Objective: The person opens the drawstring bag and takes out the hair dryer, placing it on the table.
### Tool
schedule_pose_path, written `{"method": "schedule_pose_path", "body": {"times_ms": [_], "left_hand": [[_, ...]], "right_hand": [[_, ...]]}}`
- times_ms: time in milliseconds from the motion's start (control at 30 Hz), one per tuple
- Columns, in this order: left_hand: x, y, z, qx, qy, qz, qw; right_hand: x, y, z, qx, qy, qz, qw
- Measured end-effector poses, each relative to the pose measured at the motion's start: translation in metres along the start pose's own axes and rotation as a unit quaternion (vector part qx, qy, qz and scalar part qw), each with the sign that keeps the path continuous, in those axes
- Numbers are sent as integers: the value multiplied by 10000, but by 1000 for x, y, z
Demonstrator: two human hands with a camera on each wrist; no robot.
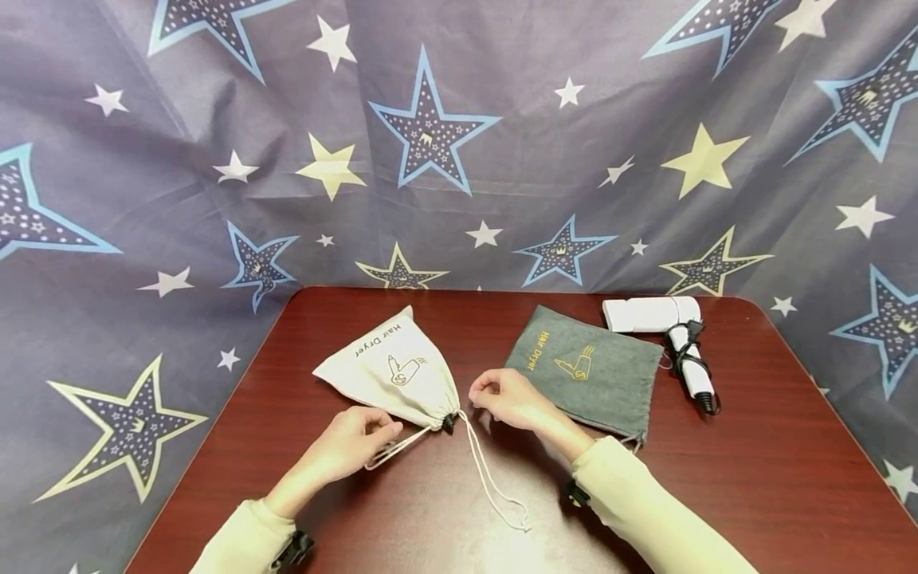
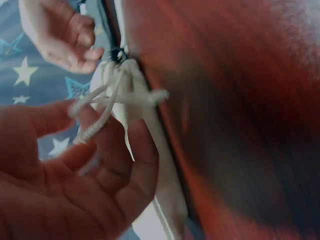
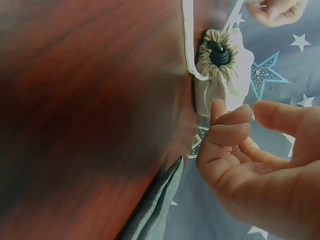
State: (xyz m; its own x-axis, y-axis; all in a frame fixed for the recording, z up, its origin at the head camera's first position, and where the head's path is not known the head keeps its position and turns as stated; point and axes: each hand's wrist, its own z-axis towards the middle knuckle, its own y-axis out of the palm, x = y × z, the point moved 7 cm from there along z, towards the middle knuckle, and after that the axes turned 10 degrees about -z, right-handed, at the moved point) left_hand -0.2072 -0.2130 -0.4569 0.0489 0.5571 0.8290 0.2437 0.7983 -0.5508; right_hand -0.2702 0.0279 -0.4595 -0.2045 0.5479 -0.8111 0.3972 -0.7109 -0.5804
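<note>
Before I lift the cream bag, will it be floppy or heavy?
The cream bag probably flexes: its cloth gathers at the neck. It may feel weighty: a black tip shows in its mouth, suggesting contents. The slack cord could trail.

Downward head view — close wrist views — cream bag in all

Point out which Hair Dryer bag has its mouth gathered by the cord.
The cream bag, its neck bunched around a black tip; the grey bag lies flat, ungathered.

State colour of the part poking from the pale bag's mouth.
The protruding part is black; best in right wrist view.
</note>
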Motion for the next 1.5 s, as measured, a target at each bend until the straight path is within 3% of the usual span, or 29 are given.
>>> {"method": "schedule_pose_path", "body": {"times_ms": [100,233,433,533,700,900,1000,1067,1300,1500], "left_hand": [[-4,4,2,220,-309,154,9992],[-5,14,8,323,-676,12,9972],[-6,32,22,163,-1049,-817,9910],[-8,33,26,384,-1235,-1274,9834],[-15,33,28,696,-1452,-1668,9728],[-27,39,26,855,-1678,-2603,9470],[-29,41,26,897,-1767,-2846,9380],[-28,40,26,913,-1773,-2797,9391],[-23,34,26,975,-1759,-2100,9568],[-24,37,27,933,-1797,-2189,9545]], "right_hand": [[-3,3,6,-29,-33,-43,10000],[-3,8,11,-60,80,-216,9997],[-3,16,18,-76,249,-197,9995],[-6,19,21,-119,233,-87,9996],[-3,24,27,-138,326,-6,9994],[1,26,29,-147,577,52,9982],[0,26,30,-150,561,7,9983],[-2,26,30,-126,503,-39,9986],[-4,27,30,-156,579,-41,9982],[-4,27,29,-201,555,-174,9981]]}}
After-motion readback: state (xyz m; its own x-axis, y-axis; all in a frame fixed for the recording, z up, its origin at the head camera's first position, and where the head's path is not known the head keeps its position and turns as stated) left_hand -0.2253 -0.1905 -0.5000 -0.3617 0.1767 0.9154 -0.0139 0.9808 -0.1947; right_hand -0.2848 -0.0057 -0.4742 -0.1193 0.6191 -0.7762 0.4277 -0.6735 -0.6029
